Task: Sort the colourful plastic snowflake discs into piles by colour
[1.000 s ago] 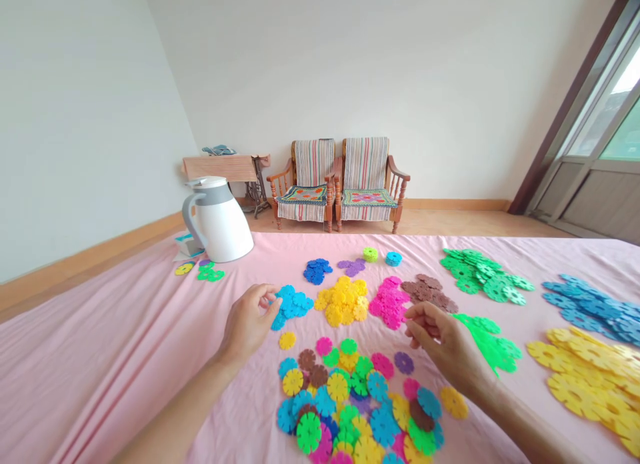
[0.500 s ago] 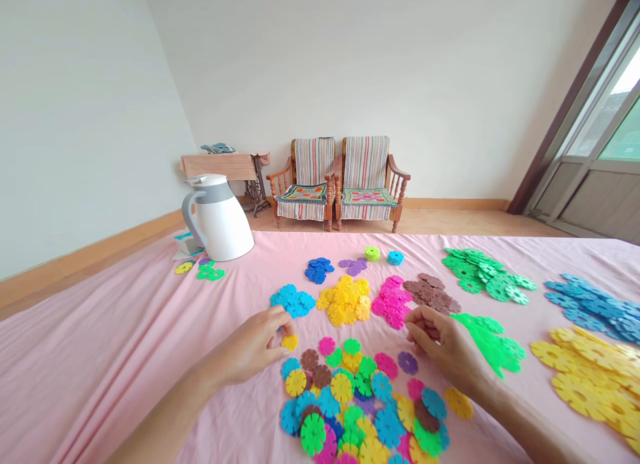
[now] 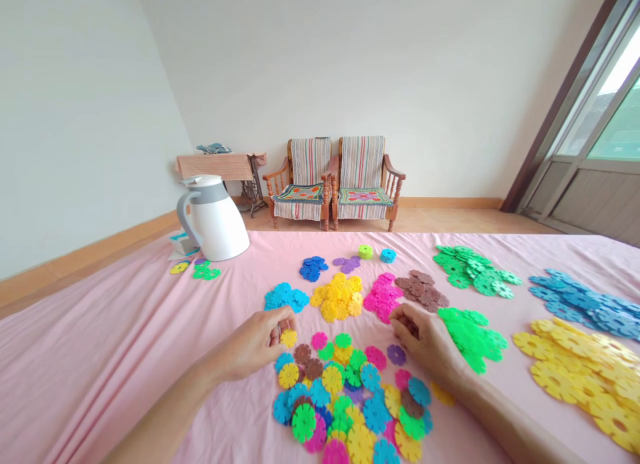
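Observation:
My left hand [image 3: 265, 336] is at the left of a loose heap of flower-shaped plastic discs [image 3: 376, 411]. Its curled fingers and thumb are closed on a small yellow disc [image 3: 289, 338]. Across the heap, my right hand [image 3: 423, 341] hovers with bent fingers slightly apart and nothing visible in them. Its fingertips are near the pink disc pile [image 3: 383, 296] and above a purple disc [image 3: 397, 355]. Behind the hands lie sorted piles: light blue [image 3: 286, 297], yellow [image 3: 337, 297], brown [image 3: 423, 291] and dark blue [image 3: 313, 269].
Green piles [image 3: 473, 337], blue discs [image 3: 585, 304] and large yellow discs [image 3: 580, 381] lie at the right. A white jug [image 3: 217, 224] stands at the back left on the pink cloth [image 3: 240, 411]. Beyond the edge are two wooden armchairs [image 3: 363, 177].
The view has shifted slightly, moving most things left. The yellow disc by my left hand has moved a little rightward relative to the heap. My right hand remains near the pink pile.

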Motion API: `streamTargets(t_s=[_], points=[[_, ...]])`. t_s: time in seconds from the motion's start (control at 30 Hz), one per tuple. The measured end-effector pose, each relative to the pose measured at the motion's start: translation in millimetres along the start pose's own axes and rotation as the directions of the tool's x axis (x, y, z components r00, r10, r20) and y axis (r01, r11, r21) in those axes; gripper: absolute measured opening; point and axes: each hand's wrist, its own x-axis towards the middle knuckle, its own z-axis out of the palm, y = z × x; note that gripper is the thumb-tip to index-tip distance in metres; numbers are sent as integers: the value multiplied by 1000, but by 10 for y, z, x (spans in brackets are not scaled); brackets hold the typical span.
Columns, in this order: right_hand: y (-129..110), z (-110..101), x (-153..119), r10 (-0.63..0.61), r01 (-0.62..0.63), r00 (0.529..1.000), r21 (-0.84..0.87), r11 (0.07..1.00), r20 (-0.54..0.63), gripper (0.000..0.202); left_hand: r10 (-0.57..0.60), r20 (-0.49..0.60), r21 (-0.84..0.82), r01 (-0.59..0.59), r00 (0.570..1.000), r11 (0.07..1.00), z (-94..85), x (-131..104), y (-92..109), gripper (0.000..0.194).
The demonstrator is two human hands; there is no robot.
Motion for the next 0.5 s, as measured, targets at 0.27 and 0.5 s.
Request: streamTargets(t_s=[0.27,0.5], points=[[46,26,4,-29,29,999,1,1000,-26,13,74,-72,-52,-78,995,996,62,405,181,22],[31,19,18,-37,37,999,10,999,-26,13,98,-259,-25,-108,961,994,289,856,181,27]])
